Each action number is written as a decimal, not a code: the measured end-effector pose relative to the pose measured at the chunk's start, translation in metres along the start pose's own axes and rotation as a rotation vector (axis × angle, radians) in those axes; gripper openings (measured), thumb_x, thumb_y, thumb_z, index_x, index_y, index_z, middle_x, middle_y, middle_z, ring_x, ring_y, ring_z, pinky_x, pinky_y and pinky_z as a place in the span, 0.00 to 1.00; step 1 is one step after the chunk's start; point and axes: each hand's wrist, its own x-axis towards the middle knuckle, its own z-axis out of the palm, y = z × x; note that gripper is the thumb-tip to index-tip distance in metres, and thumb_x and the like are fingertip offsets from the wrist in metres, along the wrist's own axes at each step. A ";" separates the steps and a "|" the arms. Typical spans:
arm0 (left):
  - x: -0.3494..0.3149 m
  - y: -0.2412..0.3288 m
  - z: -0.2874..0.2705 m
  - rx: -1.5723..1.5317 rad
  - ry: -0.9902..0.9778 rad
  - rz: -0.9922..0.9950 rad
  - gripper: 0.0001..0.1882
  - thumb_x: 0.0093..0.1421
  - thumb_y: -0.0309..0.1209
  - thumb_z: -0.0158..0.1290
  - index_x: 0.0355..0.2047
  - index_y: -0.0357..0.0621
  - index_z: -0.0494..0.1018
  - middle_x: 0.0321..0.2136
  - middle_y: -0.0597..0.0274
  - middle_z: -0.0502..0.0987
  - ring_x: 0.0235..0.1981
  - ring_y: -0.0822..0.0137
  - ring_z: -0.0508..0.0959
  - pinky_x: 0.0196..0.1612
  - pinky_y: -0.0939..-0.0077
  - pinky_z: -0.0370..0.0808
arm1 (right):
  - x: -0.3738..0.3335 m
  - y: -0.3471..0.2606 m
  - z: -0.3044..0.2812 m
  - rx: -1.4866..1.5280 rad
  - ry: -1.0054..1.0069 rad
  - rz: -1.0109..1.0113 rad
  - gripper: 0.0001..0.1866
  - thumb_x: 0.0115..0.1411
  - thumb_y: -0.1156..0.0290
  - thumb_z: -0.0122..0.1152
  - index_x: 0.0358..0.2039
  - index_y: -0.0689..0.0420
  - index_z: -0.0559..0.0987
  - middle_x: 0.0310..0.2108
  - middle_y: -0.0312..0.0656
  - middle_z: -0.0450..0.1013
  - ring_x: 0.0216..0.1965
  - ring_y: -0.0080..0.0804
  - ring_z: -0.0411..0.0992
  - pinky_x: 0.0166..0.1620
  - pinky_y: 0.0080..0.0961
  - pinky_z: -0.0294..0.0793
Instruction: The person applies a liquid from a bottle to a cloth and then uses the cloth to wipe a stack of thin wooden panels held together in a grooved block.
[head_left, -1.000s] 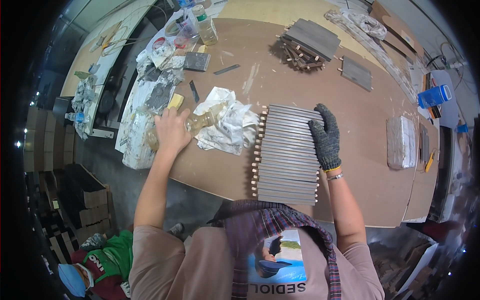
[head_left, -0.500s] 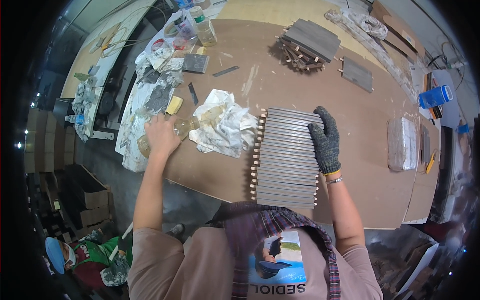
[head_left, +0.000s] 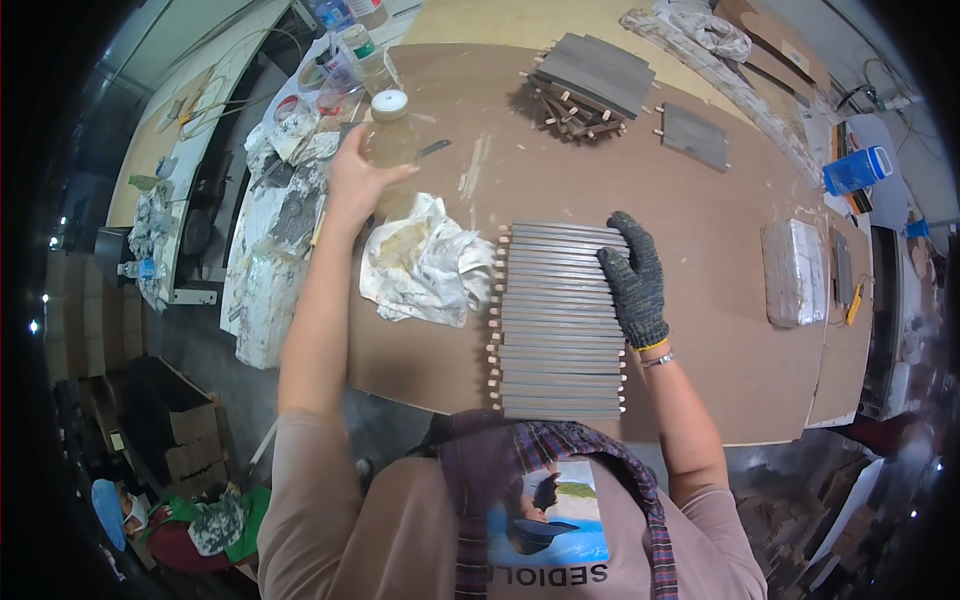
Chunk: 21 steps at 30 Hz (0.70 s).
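So the bottle (head_left: 392, 146) is clear plastic with a yellowish tint and a white cap (head_left: 389, 105) on, standing more or less upright with the cap facing up, a bit blurry, and I can't tell if its base touches the table (head_left: 735, 300). Then there's the row of grey strips (head_left: 560, 320), packed side by side into a neat block near the table's front edge, with pale wooden pegs (head_left: 494, 348) poking out of both ends, the left ones easier to see
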 end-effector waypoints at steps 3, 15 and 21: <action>0.023 0.013 0.046 -0.083 -0.058 0.020 0.44 0.39 0.27 0.75 0.58 0.33 0.68 0.50 0.52 0.79 0.52 0.60 0.79 0.58 0.67 0.73 | 0.001 0.001 -0.001 -0.026 -0.009 0.000 0.27 0.61 0.75 0.66 0.61 0.61 0.73 0.58 0.45 0.70 0.61 0.37 0.68 0.65 0.33 0.67; -0.034 -0.058 -0.021 0.341 -0.304 -0.037 0.36 0.51 0.39 0.69 0.57 0.34 0.72 0.55 0.40 0.76 0.56 0.48 0.76 0.59 0.61 0.73 | -0.001 -0.002 0.001 -0.007 -0.007 -0.014 0.26 0.61 0.76 0.65 0.60 0.60 0.73 0.58 0.45 0.71 0.61 0.37 0.68 0.65 0.32 0.66; -0.110 -0.086 -0.023 0.376 -0.316 -0.203 0.27 0.53 0.36 0.67 0.49 0.31 0.76 0.41 0.47 0.83 0.42 0.49 0.82 0.46 0.62 0.77 | 0.000 -0.003 -0.001 -0.011 0.004 0.008 0.25 0.61 0.76 0.64 0.60 0.61 0.73 0.57 0.45 0.71 0.60 0.36 0.69 0.63 0.32 0.68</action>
